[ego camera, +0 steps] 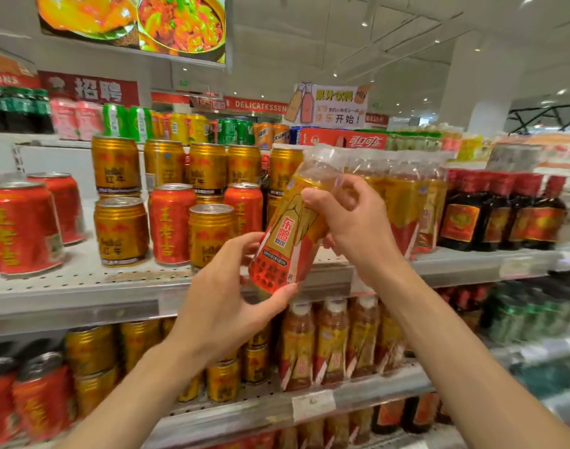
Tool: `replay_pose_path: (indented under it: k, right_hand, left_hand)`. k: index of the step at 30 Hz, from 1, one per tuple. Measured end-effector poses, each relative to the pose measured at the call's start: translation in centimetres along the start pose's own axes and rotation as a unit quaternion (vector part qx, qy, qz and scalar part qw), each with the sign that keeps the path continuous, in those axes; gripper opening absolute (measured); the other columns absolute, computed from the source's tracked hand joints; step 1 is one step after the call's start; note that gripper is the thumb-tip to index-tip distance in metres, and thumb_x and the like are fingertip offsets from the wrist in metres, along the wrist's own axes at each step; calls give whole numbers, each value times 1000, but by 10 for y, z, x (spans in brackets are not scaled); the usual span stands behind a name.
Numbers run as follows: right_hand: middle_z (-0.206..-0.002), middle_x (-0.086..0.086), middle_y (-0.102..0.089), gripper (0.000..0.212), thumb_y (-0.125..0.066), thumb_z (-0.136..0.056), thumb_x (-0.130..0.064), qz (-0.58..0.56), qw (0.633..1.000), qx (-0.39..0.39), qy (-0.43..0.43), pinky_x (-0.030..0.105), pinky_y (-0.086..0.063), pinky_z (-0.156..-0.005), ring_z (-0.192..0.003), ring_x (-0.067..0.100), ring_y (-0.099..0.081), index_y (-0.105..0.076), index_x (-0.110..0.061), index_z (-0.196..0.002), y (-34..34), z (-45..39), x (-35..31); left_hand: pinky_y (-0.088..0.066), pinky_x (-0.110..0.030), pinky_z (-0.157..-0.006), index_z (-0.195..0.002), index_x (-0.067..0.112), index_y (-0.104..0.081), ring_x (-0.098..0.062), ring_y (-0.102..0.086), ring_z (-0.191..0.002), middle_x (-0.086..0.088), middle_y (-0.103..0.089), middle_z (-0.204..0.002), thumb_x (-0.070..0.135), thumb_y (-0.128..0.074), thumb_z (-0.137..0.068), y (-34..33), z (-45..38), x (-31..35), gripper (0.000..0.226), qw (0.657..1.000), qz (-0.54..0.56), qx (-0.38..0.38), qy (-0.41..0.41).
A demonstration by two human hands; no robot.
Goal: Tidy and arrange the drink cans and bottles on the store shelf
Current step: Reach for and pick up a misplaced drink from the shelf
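Observation:
I hold a yellow drink bottle [288,234] with a red and gold label, tilted with its clear cap toward the upper right, in front of the middle shelf [83,286]. My left hand [225,296] grips its base from below. My right hand [351,222] wraps its upper part near the neck. Behind it stands a row of the same bottles [403,202] with clear caps. Gold cans [121,231] and red cans [172,223] stand on the shelf to the left.
Dark bottles with red caps [500,212] stand at the right of the middle shelf. The lower shelf [309,403] carries more gold cans, red cans and yellow bottles. Green, pink and yellow cans line the top shelf [180,128]. A red carton [342,139] lies up there.

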State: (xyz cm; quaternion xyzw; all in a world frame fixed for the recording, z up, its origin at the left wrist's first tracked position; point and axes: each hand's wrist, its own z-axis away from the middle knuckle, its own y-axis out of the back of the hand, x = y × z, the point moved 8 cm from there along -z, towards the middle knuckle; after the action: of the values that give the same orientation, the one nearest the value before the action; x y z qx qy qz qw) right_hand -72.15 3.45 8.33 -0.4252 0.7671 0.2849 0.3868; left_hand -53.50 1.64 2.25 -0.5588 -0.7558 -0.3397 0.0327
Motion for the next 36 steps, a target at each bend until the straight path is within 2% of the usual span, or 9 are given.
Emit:
replay_pose_path:
  k: [3, 5, 10, 15, 19, 21, 27, 33, 36]
  right_hand:
    - [-118, -6, -66, 51, -78, -80, -50, 53, 998, 11, 20, 30, -61, -65, -100, 11, -68, -54, -29, -121, 19, -25, 1]
    - [-122, -9, -63, 58, -76, -74, -60, 94, 995, 15, 31, 43, -62, -84, -110, 13, -65, -51, -38, -122, 28, -41, 1]
    - [-138, -6, -56, 82, -71, -72, -69, 187, 982, -11, 39, 50, -60, -88, -117, 19, -62, -45, -37, -144, 29, -64, 21]
    - [-131, -8, -53, 88, -62, -79, -73, 259, 961, 6, 95, 48, -60, -86, -106, 22, -66, -41, -29, -152, 29, -66, 32]
    - [-112, -10, -54, 77, -64, -78, -72, 260, 955, 48, 131, 43, -60, -83, -90, 18, -67, -52, -29, -142, 36, -63, 35]
    - [-102, -12, -55, 71, -67, -76, -72, 236, 962, 55, 126, 43, -61, -75, -86, 17, -66, -54, -32, -133, 40, -63, 41]
    - [-95, -10, -59, 64, -70, -74, -71, 203, 973, 54, 95, 45, -62, -72, -85, 17, -66, -53, -33, -123, 45, -58, 53]
    - [-94, -4, -66, 34, -74, -86, -45, 156, 987, 10, 39, 49, -61, -74, -82, 21, -71, -56, -31, -111, 48, -42, 67]
    - [-88, -4, -73, 17, -72, -91, -36, 127, 991, -40, 20, 41, -63, -70, -72, 16, -73, -64, -29, -103, 41, -26, 72]
  left_hand:
    - [-43, -2, -82, -149, 28, -34, 9, -52, -102, 24, -51, -119, 63, -70, -79, -25, -26, 12, 86, 1000, -25, -10, 3]
    - [-38, 2, -78, -151, 27, -31, 12, -48, -100, 27, -47, -112, 60, -70, -80, -40, -43, 15, 87, 999, -32, -16, 12]
    - [-52, -28, -92, -151, 23, -31, -8, -63, -110, 12, -65, -125, 64, -68, -82, -79, -70, -5, 88, 993, -65, -68, 66]
    - [-55, -32, -89, -150, 22, -30, -10, -67, -105, 8, -69, -122, 63, -68, -82, -91, -70, -18, 87, 991, -71, -69, 95]
    - [-54, -26, -79, -146, 25, -32, -8, -68, -99, 10, -71, -116, 72, -64, -79, -93, -73, -18, 88, 989, -107, -62, 83]
    - [-56, -31, -83, -148, 26, -30, -10, -68, -103, 9, -70, -121, 73, -61, -79, -94, -72, -17, 89, 988, -118, -66, 79]
    - [-56, -29, -88, -150, 29, -36, -1, -62, -93, 10, -63, -132, 53, -70, -86, -88, -71, -20, 77, 991, -39, -96, 85]
    - [-58, -21, -83, -136, 26, -53, -1, -63, -100, 13, -64, -119, 36, -71, -90, -67, -54, -16, 50, 994, 6, -69, 89]
    - [-58, -24, -83, -128, 29, -58, 0, -64, -99, 17, -66, -111, 34, -70, -91, -49, -37, -16, 39, 993, 31, -61, 93]
